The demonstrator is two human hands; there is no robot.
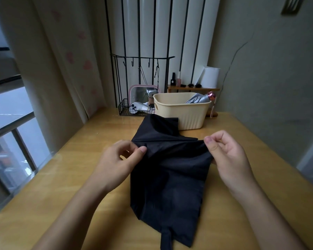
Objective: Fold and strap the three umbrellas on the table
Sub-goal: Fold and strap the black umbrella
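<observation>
Folding step: black umbrella (pixel 170 179) is pinched by left grip (pixel 121 159) at nine o'clock, right grip (pixel 228 156) at three; pleats apparently remain to be gathered, then strapped.

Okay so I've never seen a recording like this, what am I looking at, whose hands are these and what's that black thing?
There is no machine here. This single picture comes from a wide-angle camera worn on a person's head, looking down at their own bare hands. The left hand and right hand each pinch the loose fabric of a black umbrella lying on the wooden table. Behind it stands a cream basket with a silver umbrella inside.
</observation>
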